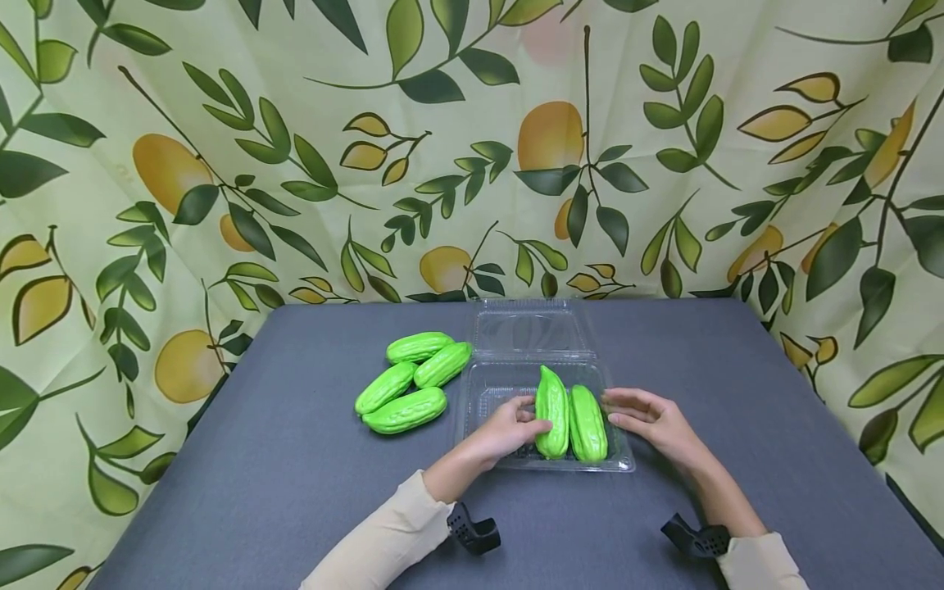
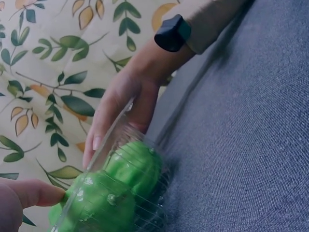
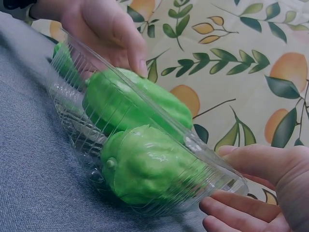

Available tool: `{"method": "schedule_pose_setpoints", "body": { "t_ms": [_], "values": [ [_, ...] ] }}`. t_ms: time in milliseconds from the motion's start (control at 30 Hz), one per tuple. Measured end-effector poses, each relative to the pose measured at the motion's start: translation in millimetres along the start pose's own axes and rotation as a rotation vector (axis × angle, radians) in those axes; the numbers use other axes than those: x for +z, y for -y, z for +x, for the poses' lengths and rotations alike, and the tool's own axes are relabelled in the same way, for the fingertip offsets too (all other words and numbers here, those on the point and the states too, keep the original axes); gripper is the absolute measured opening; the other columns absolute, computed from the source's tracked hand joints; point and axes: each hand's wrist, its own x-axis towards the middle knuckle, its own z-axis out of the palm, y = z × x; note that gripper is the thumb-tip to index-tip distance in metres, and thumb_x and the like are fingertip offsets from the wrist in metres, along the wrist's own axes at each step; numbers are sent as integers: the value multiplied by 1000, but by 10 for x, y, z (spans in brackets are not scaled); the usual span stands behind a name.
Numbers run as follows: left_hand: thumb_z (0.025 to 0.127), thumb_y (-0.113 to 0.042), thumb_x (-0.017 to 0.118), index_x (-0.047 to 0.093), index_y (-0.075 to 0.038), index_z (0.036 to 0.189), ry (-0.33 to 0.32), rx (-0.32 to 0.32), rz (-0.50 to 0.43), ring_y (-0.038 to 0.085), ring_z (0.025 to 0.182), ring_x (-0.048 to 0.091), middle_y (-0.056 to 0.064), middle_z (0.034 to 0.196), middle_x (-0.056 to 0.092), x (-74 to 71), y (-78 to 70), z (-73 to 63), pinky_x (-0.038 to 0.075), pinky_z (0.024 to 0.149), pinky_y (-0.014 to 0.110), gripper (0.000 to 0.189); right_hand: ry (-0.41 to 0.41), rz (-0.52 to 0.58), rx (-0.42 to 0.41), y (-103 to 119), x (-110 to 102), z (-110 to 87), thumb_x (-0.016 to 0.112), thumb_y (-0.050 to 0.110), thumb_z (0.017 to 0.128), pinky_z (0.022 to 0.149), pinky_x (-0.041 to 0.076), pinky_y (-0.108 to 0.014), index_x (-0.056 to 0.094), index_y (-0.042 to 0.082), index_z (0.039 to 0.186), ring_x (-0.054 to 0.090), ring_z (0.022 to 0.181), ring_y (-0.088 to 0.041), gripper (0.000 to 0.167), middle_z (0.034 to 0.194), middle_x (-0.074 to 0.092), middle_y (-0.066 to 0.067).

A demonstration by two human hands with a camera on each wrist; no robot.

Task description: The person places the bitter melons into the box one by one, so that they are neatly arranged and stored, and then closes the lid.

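My left hand (image 1: 505, 430) pinches a bright green, ridged bitter melon (image 1: 551, 414) between thumb and fingers. That melon stands in the left-middle of a clear plastic clamshell box (image 1: 490, 401), its pointed tip toward the back. Beside it, in the right part of the box, lies a second bitter melon (image 1: 587, 424). My right hand (image 1: 655, 419) is at the box's right wall, fingers nearly straight and thumb apart from them. From the right wrist view, the right hand (image 3: 270, 188) is around the box's corner, with the melons (image 3: 149, 164) seen through the ribbed plastic.
Several more green bitter melons (image 1: 406, 410) lie in a group on the grey cloth-covered table (image 1: 295, 475), left of the box. The box's lid (image 1: 527, 328) is folded back toward the rear edge. A leaf-and-fruit patterned curtain (image 1: 472, 205) hangs behind the table.
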Motion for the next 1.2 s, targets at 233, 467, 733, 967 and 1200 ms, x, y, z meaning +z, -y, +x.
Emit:
{"method": "schedule_pose_setpoints", "body": {
  "t_ms": [233, 467, 733, 967, 1200],
  "values": [
    [91, -14, 63, 32, 5, 145, 10, -31, 2, 32, 99, 66, 27, 126, 59, 6, 25, 28, 53, 94, 43, 65, -8, -3, 3, -14, 3, 9, 65, 14, 91, 82, 53, -12, 51, -10, 130, 63, 100, 10, 47, 109, 65, 26],
    [90, -17, 63, 35, 6, 143, 2, -40, 30, 24, 90, 65, 23, 118, 61, 12, 32, 43, 54, 87, 36, 64, -21, -17, 23, 3, 1, 5, 66, 16, 91, 82, 53, -12, 51, -8, 130, 62, 100, 12, 48, 109, 64, 26],
    [91, -16, 62, 40, 10, 139, 17, -40, 46, 27, 86, 66, 23, 114, 62, 28, 50, 45, 57, 78, 33, 58, -22, -8, 29, 31, 4, -8, 66, 16, 91, 81, 53, -12, 51, -8, 130, 62, 99, 13, 48, 107, 63, 28],
    [92, -10, 59, 40, 16, 136, 22, -23, 11, 33, 89, 69, 22, 107, 62, 39, 67, 51, 59, 82, 34, 55, -17, 14, 12, 42, 5, -12, 65, 12, 91, 81, 53, -12, 51, -11, 129, 62, 100, 11, 46, 108, 64, 27],
    [90, -15, 61, 40, 13, 138, -34, 9, 136, 31, 86, 68, 21, 105, 67, -23, 42, 21, 54, 73, 26, 60, -17, 0, 40, 28, 4, -3, 66, 16, 91, 82, 53, -12, 51, -8, 130, 62, 100, 12, 49, 108, 64, 26]
  ]
}}
